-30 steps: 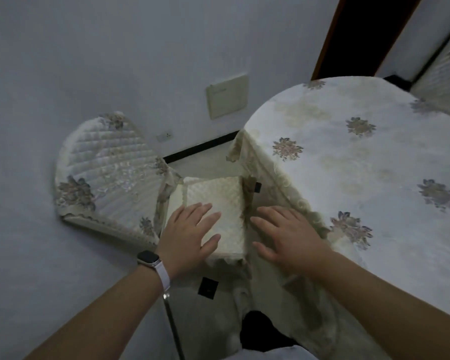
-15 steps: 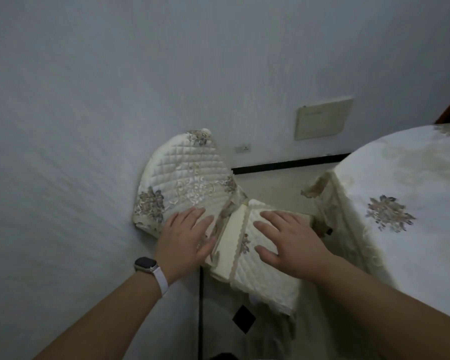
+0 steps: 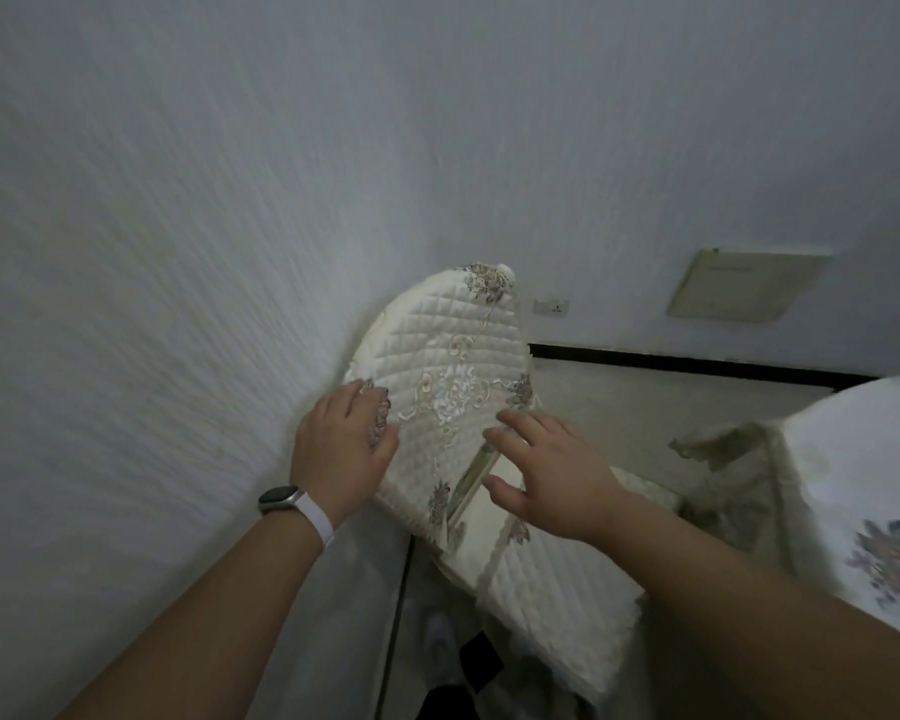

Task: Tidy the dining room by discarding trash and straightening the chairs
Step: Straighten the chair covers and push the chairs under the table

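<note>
The chair (image 3: 437, 407) wears a cream quilted cover with embroidered flowers. It stands by the wall (image 3: 178, 252), its back against it and its seat (image 3: 557, 605) running toward the table (image 3: 863, 459). The left hand (image 3: 341, 452) rests flat on the chair's back. The right hand (image 3: 546, 475) has its fingers spread open where back meets seat.

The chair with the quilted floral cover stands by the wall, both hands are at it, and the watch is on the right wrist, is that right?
Not quite. The watch is on the left wrist, not the right; the head view shows it. The rest holds: the chair with the quilted floral cover stands by the wall, and the left hand and right hand are both at it.
</note>
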`<state>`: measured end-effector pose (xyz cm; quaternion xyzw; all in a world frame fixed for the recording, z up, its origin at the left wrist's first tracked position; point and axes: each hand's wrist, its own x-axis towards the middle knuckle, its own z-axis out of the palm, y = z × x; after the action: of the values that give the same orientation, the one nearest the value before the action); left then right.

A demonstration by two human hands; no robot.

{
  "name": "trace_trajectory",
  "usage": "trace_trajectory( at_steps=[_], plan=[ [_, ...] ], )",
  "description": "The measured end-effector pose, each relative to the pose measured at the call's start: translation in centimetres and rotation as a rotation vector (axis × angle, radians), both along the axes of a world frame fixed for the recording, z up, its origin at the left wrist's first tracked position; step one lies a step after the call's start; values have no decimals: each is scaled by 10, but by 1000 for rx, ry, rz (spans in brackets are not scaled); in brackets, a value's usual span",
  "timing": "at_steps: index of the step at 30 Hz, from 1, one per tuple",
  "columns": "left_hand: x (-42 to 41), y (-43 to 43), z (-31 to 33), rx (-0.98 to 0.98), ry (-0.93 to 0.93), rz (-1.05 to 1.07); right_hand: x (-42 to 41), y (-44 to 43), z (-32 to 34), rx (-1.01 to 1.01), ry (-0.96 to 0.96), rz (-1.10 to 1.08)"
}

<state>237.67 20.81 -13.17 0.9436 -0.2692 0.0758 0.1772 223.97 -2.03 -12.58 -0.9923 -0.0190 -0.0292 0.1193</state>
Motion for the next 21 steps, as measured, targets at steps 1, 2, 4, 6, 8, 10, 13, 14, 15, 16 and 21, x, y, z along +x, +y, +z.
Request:
trace_trajectory(
  at_steps=[1, 2, 4, 6, 8, 10, 13, 14, 15, 16, 21],
  plan=[
    [8, -3, -4, -7, 30, 20, 11, 1, 1, 0, 13, 2],
    [16, -6, -8, -18, 60, 39, 23, 2, 2, -1, 24, 11],
    [32, -17, -13, -48, 117, 76, 47, -1, 4, -16, 50, 26],
    [49, -27, -18, -75, 154, 110, 73, -6, 5, -35, 57, 25],
    [64, -35, -23, -102, 178, 143, 97, -13, 4, -36, 43, 29],
    [76, -40, -29, -124, 192, 173, 121, -20, 2, -22, 30, 44],
    [85, -41, -37, -171, 226, 192, 157, -27, -4, 1, 24, 107],
    [87, -42, -39, -197, 237, 198, 171, -28, -6, -2, 16, 137],
    [89, -43, -40, -220, 252, 210, 186, -29, -8, 2, 7, 167],
    [90, -44, -41, -234, 261, 224, 201, -30, -10, 10, -6, 197],
    [94, -51, -44, -257, 224, 239, 265, -30, -20, -43, -82, 388]
  ],
)
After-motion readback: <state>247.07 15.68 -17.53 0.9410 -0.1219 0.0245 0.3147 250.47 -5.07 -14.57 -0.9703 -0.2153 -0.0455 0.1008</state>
